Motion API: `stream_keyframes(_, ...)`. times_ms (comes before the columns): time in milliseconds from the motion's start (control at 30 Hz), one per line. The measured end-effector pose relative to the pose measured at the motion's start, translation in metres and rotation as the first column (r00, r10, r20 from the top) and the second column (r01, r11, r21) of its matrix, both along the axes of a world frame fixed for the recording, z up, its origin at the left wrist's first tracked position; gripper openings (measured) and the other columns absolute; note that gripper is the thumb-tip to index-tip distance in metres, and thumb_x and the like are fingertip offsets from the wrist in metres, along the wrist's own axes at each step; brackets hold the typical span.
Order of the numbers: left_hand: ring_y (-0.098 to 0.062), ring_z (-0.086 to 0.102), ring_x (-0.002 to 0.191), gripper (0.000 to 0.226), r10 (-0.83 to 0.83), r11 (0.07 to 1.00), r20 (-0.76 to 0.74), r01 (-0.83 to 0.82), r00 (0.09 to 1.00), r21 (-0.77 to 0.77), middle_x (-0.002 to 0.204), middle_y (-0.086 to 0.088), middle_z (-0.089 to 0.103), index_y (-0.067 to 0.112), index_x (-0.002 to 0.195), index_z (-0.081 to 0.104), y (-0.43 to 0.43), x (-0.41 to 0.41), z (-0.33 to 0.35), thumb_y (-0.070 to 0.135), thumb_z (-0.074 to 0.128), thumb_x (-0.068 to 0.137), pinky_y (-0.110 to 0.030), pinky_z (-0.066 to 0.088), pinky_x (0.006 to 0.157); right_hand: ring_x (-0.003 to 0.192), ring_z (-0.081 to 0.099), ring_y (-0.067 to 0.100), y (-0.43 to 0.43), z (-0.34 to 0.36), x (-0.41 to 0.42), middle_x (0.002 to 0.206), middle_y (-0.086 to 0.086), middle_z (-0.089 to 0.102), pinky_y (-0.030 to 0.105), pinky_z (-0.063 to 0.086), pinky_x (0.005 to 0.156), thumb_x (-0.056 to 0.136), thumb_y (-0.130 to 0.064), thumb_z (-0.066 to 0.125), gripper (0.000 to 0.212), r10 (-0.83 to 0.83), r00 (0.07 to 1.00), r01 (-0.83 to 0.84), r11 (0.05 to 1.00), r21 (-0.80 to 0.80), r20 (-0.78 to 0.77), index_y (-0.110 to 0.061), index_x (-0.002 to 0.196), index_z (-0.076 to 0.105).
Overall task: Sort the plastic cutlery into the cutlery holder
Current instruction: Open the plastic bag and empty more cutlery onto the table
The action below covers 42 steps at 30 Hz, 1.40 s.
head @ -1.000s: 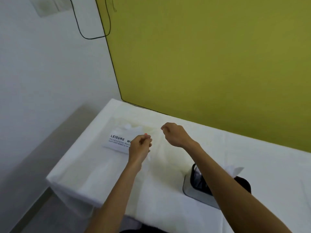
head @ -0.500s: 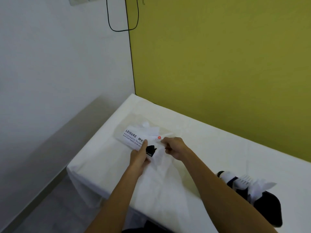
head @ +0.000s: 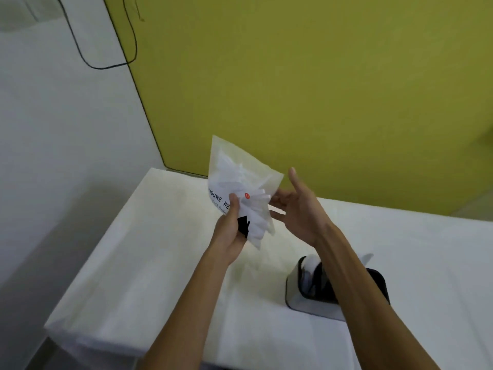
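The bag of cutlery (head: pixel 240 193), previously flat on the desk (head: pixel 149 263), is now lifted in the left hand (head: pixel 229 231), its grip clenched on it, while the right hand (head: pixel 298 209) is opened beside it, so unpacking is judged imminent.

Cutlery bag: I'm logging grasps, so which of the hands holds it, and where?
The left hand pinches the cutlery bag at its lower edge; the right hand is open beside it.

Right forearm (head: pixel 354 284) hides most of the cutlery holder (head: pixel 294 292); its contents are indistinct. Bag (head: pixel 237 180) lettering is partly covered by the left hand (head: pixel 229 233). Cutlery inside the bag is blurred.
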State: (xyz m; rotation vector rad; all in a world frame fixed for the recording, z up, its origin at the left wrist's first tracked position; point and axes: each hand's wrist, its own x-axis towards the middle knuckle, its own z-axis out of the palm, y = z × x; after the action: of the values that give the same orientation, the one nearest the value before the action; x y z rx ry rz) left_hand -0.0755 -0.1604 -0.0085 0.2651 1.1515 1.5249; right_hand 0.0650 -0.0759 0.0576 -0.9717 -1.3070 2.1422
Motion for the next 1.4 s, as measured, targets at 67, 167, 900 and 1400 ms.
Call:
stream_keyframes(67, -0.026, 0.066, 0.115, 0.075, -0.076, 0.997, -0.036, 0.077, 0.996, 0.031, 0.133, -0.014, 0.065, 0.008, 0.137, 0.058, 0.015, 0.024, 0.016, 0.065, 0.048, 0.089, -0.032, 0.055, 0.083, 0.114, 0.059, 0.025, -0.001, 0.015, 0.027, 0.119, 0.015, 0.068, 0.041, 0.040, 0.103, 0.098, -0.063, 0.034, 0.071, -0.177, 0.981, 0.176, 0.984, -0.020, -0.075, -0.003, 0.115, 0.069)
stream_keyframes(167, -0.022, 0.063, 0.123, 0.066, -0.207, 0.971, -0.112, 0.218, 0.972, 0.098, 0.131, -0.009, 0.067, 0.008, 0.135, 0.058, 0.032, 0.066, 0.041, 0.059, 0.045, 0.094, -0.035, 0.051, 0.099, 0.087, 0.067, 0.015, -0.008, 0.034, 0.069, 0.093, 0.005, 0.073, 0.027, 0.052, 0.078, 0.103, -0.024, 0.050, 0.026, -0.343, 0.932, 0.353, 0.932, 0.079, -0.118, -0.009, 0.096, 0.071)
stream_keyframes(900, -0.027, 0.071, 0.082, 0.026, -0.429, 0.902, -0.398, 0.357, 0.811, -0.244, 0.094, -0.010, 0.075, 0.010, 0.106, 0.070, 0.114, 0.343, 0.024, 0.033, 0.065, 0.095, -0.037, 0.057, 0.070, 0.078, 0.065, 0.022, -0.007, -0.031, 0.422, 0.098, 0.009, 0.070, 0.029, 0.047, 0.063, 0.077, -0.017, 0.080, 0.038, -0.814, 0.425, 0.710, 0.571, 0.412, 0.395, -0.017, 0.110, 0.062)
stream_keyframes(1400, -0.037, 0.037, 0.134, 0.068, -0.408, 0.913, -0.905, 0.041, 0.119, -0.406, 0.147, -0.015, 0.038, 0.009, 0.146, 0.041, 0.104, 0.416, -0.082, 0.011, 0.070, 0.085, -0.050, 0.031, 0.109, 0.076, 0.068, 0.020, -0.048, -0.136, 0.518, 0.097, 0.005, 0.069, 0.029, 0.051, 0.062, 0.081, -0.042, 0.078, 0.047, -0.674, 0.389, 0.709, 0.654, 0.263, 0.627, -0.027, 0.119, 0.054)
